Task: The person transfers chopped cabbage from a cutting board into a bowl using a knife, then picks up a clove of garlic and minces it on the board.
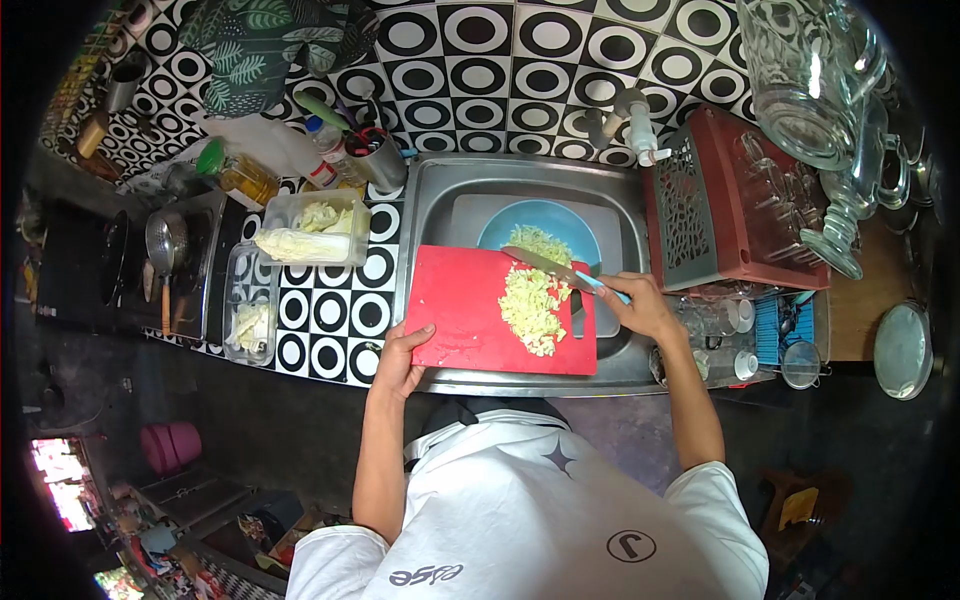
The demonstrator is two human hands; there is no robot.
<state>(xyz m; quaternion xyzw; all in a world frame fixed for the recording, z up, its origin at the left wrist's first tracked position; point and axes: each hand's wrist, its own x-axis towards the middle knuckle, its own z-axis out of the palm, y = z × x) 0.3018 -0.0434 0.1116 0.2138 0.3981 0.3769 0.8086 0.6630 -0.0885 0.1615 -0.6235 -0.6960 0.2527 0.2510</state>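
My left hand (402, 358) grips the near left corner of a red cutting board (455, 310), thumb on top. The board is held over the sink, its far edge overlapping a blue bowl (565, 222). In my right hand (640, 305) is a knife (542, 262) with a light blue handle, its blade lying across the board's far edge. Chopped cabbage (533, 312) is heaped on the right half of the board, just below the blade. More chopped cabbage (538, 240) lies in the bowl, whose near part is hidden by the board.
A steel sink (430, 185) surrounds the bowl. On the tiled counter left stand a plastic container (312, 255) with cabbage pieces and a smaller clear container (250, 345). Bottles (245, 180) stand behind them. Right of the sink are a red rack (735, 215) with glasses and a blue basket (770, 335).
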